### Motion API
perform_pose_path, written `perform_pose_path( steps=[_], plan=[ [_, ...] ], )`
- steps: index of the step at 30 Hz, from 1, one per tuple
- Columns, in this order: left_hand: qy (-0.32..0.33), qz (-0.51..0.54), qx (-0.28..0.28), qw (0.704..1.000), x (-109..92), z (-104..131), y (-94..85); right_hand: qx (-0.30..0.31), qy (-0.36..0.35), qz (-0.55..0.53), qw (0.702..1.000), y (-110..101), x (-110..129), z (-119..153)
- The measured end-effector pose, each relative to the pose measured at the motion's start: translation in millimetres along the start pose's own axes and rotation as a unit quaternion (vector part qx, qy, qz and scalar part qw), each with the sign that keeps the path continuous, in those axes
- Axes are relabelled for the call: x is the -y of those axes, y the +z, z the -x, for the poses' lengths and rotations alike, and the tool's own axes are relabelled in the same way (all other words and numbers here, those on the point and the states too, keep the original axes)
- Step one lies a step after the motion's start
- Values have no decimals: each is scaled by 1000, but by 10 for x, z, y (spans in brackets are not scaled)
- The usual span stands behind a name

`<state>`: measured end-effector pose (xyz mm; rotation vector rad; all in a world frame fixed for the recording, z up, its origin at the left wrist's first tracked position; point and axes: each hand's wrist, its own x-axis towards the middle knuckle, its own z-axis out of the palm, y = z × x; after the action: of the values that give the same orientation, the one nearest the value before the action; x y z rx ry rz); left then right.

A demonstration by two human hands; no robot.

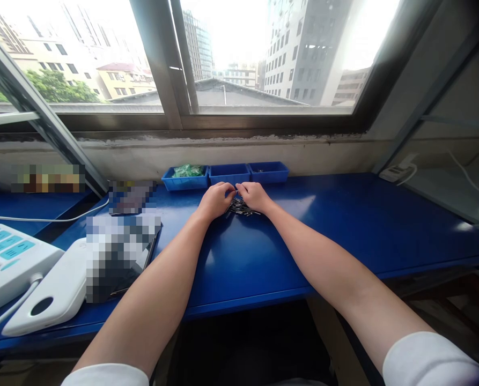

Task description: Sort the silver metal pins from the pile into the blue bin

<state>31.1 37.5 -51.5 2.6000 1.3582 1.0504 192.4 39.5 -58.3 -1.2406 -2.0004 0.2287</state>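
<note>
My left hand (216, 200) and my right hand (255, 196) meet over the blue table, fingertips nearly touching. Both are closed in a pinch, and a tiny thin piece seems to show between them, too small to name. Right under the fingers lies a pile of small dark and silvery metal pins or screws (242, 208), partly covered by the hands. Just behind the hands stand three joined blue bins: the left bin (186, 184) holds green-tinted clear packets (188, 171), the middle bin (229, 178) shows no contents, and the right bin (269, 175) has a few small bits.
On the left of the blue table (344, 225) are a white power strip (17, 262), a white oblong device with a dark round spot (48, 295), and blurred-out items. A white cable (62, 219) crosses there. A window (263, 64) rises behind; metal posts flank the table.
</note>
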Motion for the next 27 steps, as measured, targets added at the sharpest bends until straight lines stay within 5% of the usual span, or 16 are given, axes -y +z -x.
perform_pose_path(
  steps=[12,17,27],
  plan=[
    [-1,106,-7,994,-67,25,-29,11,10,-63,998,-50,10,-16],
    [-17,84,-22,996,-17,1,-4,-26,42,-60,997,-67,4,-10],
    [-53,5,-27,998,14,5,-41,8,44,-144,989,-39,-10,10]
  ],
)
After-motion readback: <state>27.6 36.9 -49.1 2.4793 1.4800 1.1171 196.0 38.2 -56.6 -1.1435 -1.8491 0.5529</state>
